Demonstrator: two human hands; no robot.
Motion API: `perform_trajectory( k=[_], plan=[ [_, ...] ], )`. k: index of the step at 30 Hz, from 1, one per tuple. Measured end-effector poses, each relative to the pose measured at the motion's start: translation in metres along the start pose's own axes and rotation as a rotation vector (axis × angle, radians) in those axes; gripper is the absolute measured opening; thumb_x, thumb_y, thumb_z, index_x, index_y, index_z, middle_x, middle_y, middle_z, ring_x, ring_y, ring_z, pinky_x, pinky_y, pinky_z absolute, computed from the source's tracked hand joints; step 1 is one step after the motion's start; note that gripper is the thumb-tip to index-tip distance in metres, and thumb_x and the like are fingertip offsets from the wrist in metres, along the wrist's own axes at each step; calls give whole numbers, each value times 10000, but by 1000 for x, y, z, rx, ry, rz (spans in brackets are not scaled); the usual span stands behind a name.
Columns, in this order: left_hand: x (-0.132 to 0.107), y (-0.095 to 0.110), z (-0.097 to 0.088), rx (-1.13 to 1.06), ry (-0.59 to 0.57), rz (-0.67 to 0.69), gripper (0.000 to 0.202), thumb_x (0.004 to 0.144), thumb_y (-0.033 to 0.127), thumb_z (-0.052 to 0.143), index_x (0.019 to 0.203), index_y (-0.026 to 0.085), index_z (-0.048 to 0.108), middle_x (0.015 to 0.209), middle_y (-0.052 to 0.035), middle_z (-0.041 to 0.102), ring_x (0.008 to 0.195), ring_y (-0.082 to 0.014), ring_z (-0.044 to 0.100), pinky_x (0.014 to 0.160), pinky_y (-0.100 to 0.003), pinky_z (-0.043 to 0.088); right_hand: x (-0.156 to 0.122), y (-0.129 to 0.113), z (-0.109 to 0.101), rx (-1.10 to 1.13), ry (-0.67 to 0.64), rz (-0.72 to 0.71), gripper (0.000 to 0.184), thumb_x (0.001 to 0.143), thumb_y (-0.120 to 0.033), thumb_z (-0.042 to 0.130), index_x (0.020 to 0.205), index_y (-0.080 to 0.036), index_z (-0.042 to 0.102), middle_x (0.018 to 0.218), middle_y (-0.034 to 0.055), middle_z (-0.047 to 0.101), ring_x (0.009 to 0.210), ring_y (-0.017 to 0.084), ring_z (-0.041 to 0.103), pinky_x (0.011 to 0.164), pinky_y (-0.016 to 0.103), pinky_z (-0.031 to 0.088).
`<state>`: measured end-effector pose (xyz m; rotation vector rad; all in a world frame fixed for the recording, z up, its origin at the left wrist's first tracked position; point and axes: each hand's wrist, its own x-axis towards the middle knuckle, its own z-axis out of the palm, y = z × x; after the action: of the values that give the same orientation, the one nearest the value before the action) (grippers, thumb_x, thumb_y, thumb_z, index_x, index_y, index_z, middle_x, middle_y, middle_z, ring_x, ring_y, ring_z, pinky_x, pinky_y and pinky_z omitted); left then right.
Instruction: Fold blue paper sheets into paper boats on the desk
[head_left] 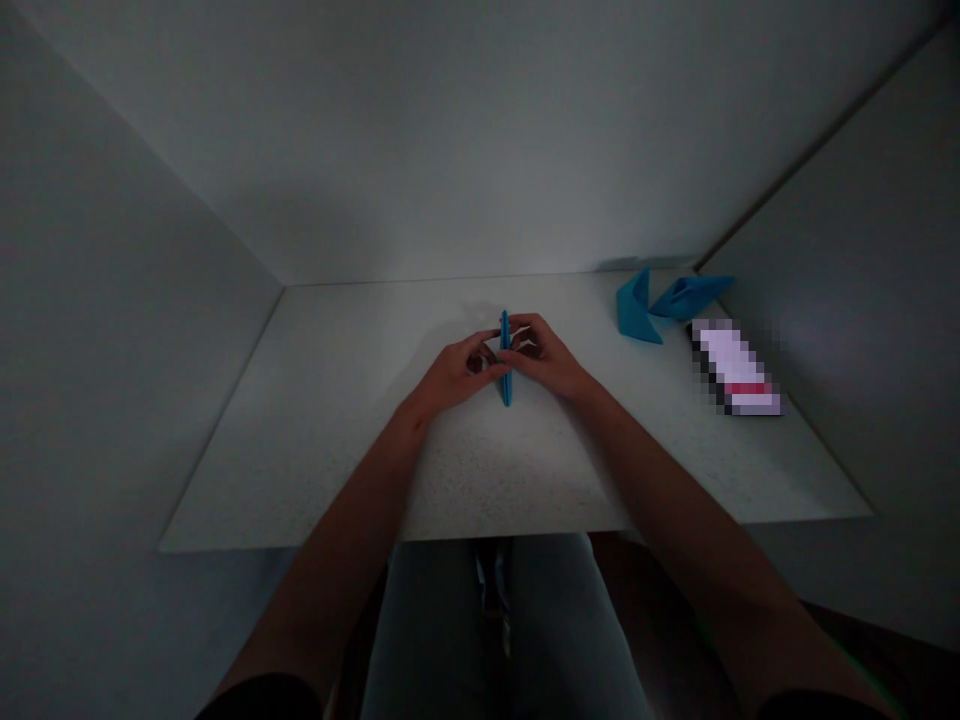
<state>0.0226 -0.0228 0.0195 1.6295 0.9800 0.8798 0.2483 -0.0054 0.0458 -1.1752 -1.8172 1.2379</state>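
Strip of folded blue paper at the centre of the grip, seen almost edge-on, its length running away from the person. Near end pokes out past the thumbs, towards the body; far end reaches the index fingertips. Whether its lower edge meets the table, I cannot tell.

Left hand: pinching the strip from its left side, thumb on the nearer part, index finger further along, a rounded gap between them. Right hand: pinching from the opposite side, thumb and fingers curved in the same way. Thumb tips nearly meet over the paper. Other fingers curled, partly hidden behind.

Under the grip, pale speckled table. Right of the grip and slightly beyond it, well apart: a folded blue piece, angular, and just beside it a pointed blue piece. Nearer than these, further right of the grip, a phone, screen lit and blurred into blocks. Beyond the grip, a plain wall. Below it, jeans-clad legs under the table edge.
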Motion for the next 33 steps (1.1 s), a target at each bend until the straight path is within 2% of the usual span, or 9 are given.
perform_trajectory(
  k=[5,9,13,16,20,22,26,30,33],
  plan=[
    [2,-3,-2,-38,-2,-21,619,939,507,754,1479,231,632,909,-21,743,735,-147,647,722,-292,545,1,5,-4,-45,0,-50,521,935,-577,782,1375,-338,640,1285,74,565,971,189,628,741,321,607],
    [2,-5,-2,-32,31,-12,575,951,413,720,1488,232,624,932,-24,741,746,-143,657,723,-280,546,0,4,-10,-110,-5,-85,469,996,-558,716,1421,-365,668,1283,80,564,998,201,621,716,305,598],
    [2,-5,-4,3,90,-2,530,938,271,665,1467,253,643,924,-11,728,691,-121,637,682,-254,526,1,4,-16,-216,32,-124,429,1022,-515,689,1425,-370,705,1241,83,561,892,180,587,694,309,572],
    [3,-6,-5,-10,181,-9,407,950,240,630,1347,264,718,938,-11,729,646,-101,615,654,-241,508,2,4,-19,-259,84,-113,383,1021,-468,683,1378,-345,752,1221,86,570,844,166,581,709,317,564],
    [8,-11,-5,-117,341,-58,252,976,264,618,1176,243,771,1019,-38,766,659,-107,643,639,-244,516,4,5,-19,-146,110,-38,361,1001,-420,663,1317,-293,784,1142,77,666,853,170,635,777,337,582],
    [9,-13,-5,-169,379,-90,225,967,256,624,1126,230,781,1028,-51,782,705,-125,682,664,-253,538,4,4,-18,-59,100,32,343,981,-400,655,1262,-267,800,1075,64,725,859,179,662,818,356,593],
    [10,-14,-3,-261,364,-129,217,938,275,657,1097,206,789,930,-56,789,772,-163,738,706,-271,568,6,1,-19,21,121,112,305,950,-400,652,1140,-249,837,1069,57,786,952,212,699,888,383,598],
    [8,-11,-3,-283,329,-185,316,857,427,817,1061,189,778,792,-48,763,705,-179,727,628,-264,543,6,-8,-21,19,123,84,307,934,-473,716,1110,-260,851,1062,52,801,962,219,705,917,388,585],
    [7,-9,-3,-298,304,-190,417,808,532,869,1025,188,773,785,-52,763,694,-183,726,615,-267,545,5,-13,-20,13,107,50,330,940,-546,748,1096,-276,856,1125,57,801,1022,229,716,981,405,573]
  ],
)
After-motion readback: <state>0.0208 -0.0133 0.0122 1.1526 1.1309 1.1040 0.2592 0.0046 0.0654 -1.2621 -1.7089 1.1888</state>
